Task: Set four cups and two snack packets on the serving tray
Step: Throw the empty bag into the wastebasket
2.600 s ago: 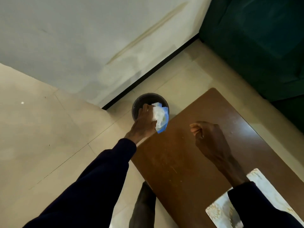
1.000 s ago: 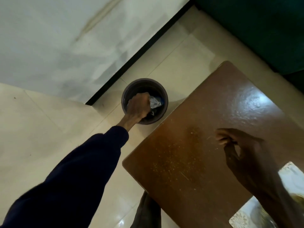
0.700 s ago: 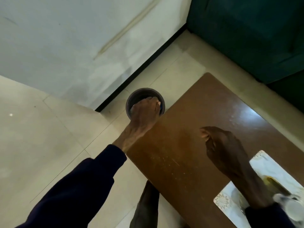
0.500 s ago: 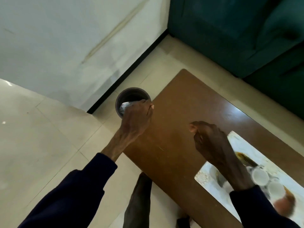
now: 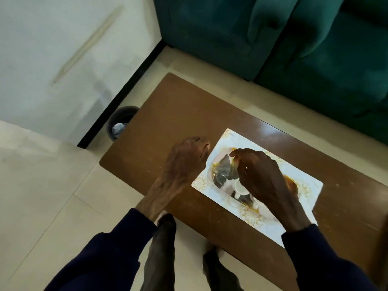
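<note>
Our right hand (image 5: 260,175) pinches a clear packet (image 5: 223,175) over the tray (image 5: 304,185) on the bench (image 5: 168,114), cups (image 5: 241,186) just beneath. Left hand (image 5: 186,158), loosely curled and empty, hovers beside the tray's left edge.

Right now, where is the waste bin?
In the head view, the waste bin stands on the floor at upper left, beside the wooden table's far-left corner, against the wall's black skirting.

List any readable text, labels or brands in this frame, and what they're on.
None readable.
Serving tray: only a gold lace pattern, no words.
Clear packet under the right hand: no print legible, blurred.
Bin and table: no markings.
</note>
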Motion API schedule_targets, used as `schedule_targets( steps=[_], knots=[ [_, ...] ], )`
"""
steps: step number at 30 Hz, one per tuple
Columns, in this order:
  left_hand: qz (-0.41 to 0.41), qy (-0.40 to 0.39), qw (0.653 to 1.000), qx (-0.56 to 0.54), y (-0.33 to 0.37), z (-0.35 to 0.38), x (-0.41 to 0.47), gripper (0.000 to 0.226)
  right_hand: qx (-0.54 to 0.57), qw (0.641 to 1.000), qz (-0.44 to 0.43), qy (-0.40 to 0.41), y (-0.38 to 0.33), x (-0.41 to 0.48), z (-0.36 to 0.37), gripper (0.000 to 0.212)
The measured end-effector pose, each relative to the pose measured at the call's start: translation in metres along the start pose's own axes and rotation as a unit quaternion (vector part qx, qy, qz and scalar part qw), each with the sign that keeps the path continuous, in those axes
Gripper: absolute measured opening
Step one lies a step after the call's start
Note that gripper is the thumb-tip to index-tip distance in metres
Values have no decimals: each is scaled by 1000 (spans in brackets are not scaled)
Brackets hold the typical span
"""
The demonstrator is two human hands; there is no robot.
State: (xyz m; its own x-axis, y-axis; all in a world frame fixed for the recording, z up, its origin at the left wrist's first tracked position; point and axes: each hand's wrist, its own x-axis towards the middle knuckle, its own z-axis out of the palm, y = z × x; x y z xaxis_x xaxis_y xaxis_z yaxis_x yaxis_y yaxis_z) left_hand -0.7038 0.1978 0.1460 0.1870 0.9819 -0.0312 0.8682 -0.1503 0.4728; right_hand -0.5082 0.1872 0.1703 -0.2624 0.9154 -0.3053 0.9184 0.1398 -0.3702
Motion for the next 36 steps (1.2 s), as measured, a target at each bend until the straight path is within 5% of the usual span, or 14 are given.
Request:
schedule_targets(
  steps=[8, 12, 17, 31, 36],
  knots=[
    [93, -65, 993, 16, 73, 73, -5, 25, -3, 993, 111, 32, 76, -64, 5, 37],
    [120, -92, 989, -4, 114, 103, 0, 43, 14, 985, 162, 58, 118, -90, 9, 29],
    [149, -93, 981, -78, 158, 147, -16, 11, 38, 966, 226, 117, 172, -142, 16, 27],
    [206, -237, 947, -66, 361, 291, -66, 34, 59, 956, 259, 125, 376, -310, 27, 21],
    [196, -280, 938, -63, 435, 346, -68, 28, 71, 928, 354, 93, 447, -362, 38, 16]
  ],
)
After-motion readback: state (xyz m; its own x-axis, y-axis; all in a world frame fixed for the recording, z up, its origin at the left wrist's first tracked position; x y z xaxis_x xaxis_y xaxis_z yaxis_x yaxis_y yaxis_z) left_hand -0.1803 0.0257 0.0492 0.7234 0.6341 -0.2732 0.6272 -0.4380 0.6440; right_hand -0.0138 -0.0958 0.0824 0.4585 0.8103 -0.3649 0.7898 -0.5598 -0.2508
